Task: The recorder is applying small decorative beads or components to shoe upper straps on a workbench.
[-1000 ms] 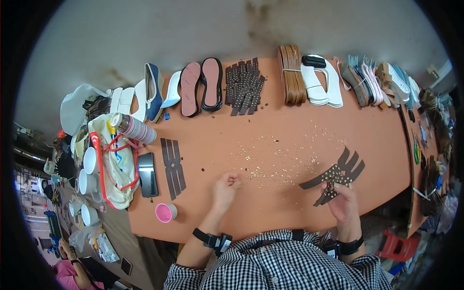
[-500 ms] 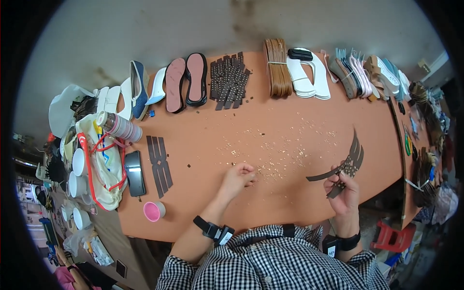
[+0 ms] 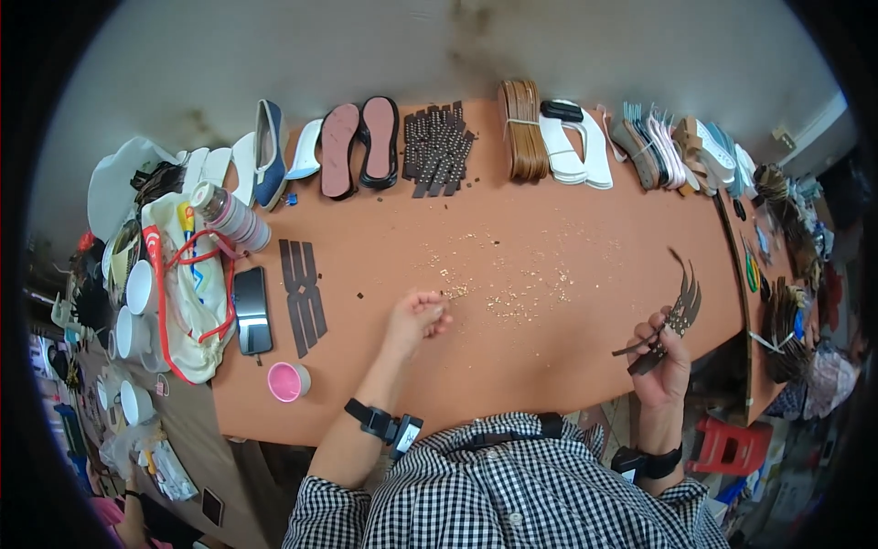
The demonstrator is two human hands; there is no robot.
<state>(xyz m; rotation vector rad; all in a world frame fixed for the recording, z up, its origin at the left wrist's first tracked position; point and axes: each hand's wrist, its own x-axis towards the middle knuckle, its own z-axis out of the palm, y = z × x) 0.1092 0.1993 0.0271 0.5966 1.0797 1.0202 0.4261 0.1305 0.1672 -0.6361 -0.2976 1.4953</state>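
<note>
My right hand (image 3: 666,368) grips a dark brown shoe strap piece (image 3: 679,316) over the table's right side. Its narrow strips fan upward, and small gold studs dot its middle. Left of the loose gold studs (image 3: 517,302), my left hand (image 3: 421,318) hovers low with fingers curled together; whatever they may hold is too small or hidden. Those studs lie scattered over the tabletop (image 3: 384,247). At the back, a pile of studded dark strap pieces (image 3: 439,151) lies fanned out. Plain dark strap pieces (image 3: 305,302) rest flat on the left.
A pink-lined cup (image 3: 288,382) and a phone (image 3: 253,311) stand near the left edge, beside a bottle (image 3: 229,216) and a cloth bag (image 3: 187,302). Soles (image 3: 340,151), a brown banded bundle (image 3: 523,133) and white insoles (image 3: 576,151) line the back. A red stool (image 3: 732,446) is lower right.
My left hand has moved left, from the middle studs to their left edge. My right hand has shifted slightly right and turned the strap piece, so its long side strip no longer stretches out leftward.
</note>
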